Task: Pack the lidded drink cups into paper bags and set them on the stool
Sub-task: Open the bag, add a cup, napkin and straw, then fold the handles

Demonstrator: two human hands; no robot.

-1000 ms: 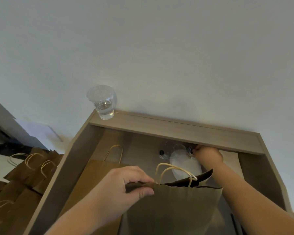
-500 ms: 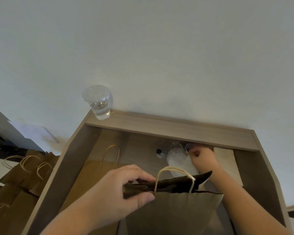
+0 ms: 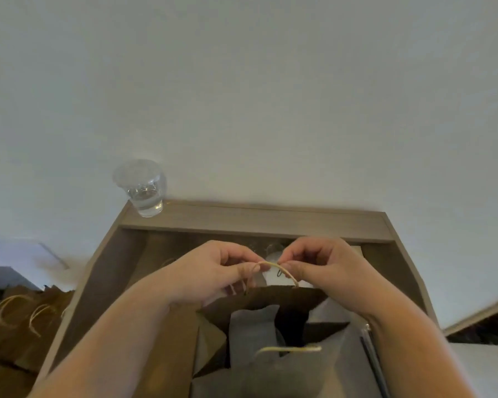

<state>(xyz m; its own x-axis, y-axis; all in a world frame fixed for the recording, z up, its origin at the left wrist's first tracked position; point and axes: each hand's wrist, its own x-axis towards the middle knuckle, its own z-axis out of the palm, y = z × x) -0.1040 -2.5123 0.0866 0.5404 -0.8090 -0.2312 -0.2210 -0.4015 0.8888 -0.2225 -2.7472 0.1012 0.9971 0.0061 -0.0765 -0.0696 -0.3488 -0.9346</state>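
A brown paper bag (image 3: pixel 270 334) stands open in front of me inside a wooden shelf unit (image 3: pixel 253 219). My left hand (image 3: pixel 213 271) and my right hand (image 3: pixel 325 265) both pinch the bag's far twine handle (image 3: pixel 273 267), one at each end of the loop. The near handle (image 3: pixel 288 349) hangs loose over the bag's mouth. A lidded cup (image 3: pixel 273 255) shows partly between and behind my hands. A clear lidded cup (image 3: pixel 143 188) holding some water stands on the shelf's top left corner.
Several flat brown paper bags with twine handles (image 3: pixel 20 317) lie in a pile at the lower left. Another flat bag (image 3: pixel 173 340) sits inside the shelf left of the open bag. A white wall (image 3: pixel 242 96) rises right behind the shelf.
My right hand let go of the cup at the back of the shelf and came forward to the bag's handle. My left hand shifted from the bag's rim to that handle. The bag now gapes wide.
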